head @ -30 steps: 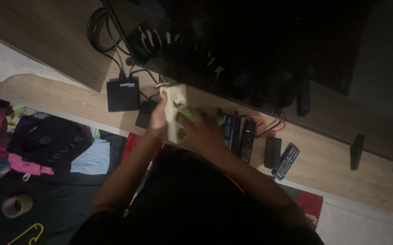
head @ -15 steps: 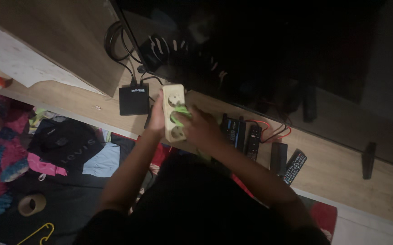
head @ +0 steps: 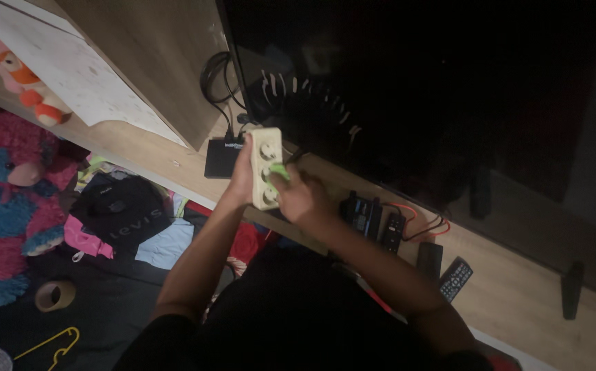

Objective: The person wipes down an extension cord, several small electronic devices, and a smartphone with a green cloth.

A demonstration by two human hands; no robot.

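Note:
My left hand [head: 241, 177] grips the left edge of a cream power strip [head: 266, 167] with three round sockets, held upright above a wooden shelf [head: 140, 154]. My right hand [head: 301, 199] presses a light green cloth [head: 278, 171] against the strip's face near the middle socket. A large dark television screen [head: 415, 96] stands just behind the strip.
A black set-top box [head: 222, 156] with cables sits on the shelf at left. Remote controls [head: 455, 278] and small black devices [head: 360, 213] lie to the right. Below the shelf are clothes [head: 123, 213], a pink and blue plush toy [head: 9, 199], a tape roll [head: 54, 295] and a yellow hanger [head: 49, 342].
The view has shifted, so everything sits further right and lower and the plush toy now shows. My right hand with the cloth stays on the strip's face, rubbing it.

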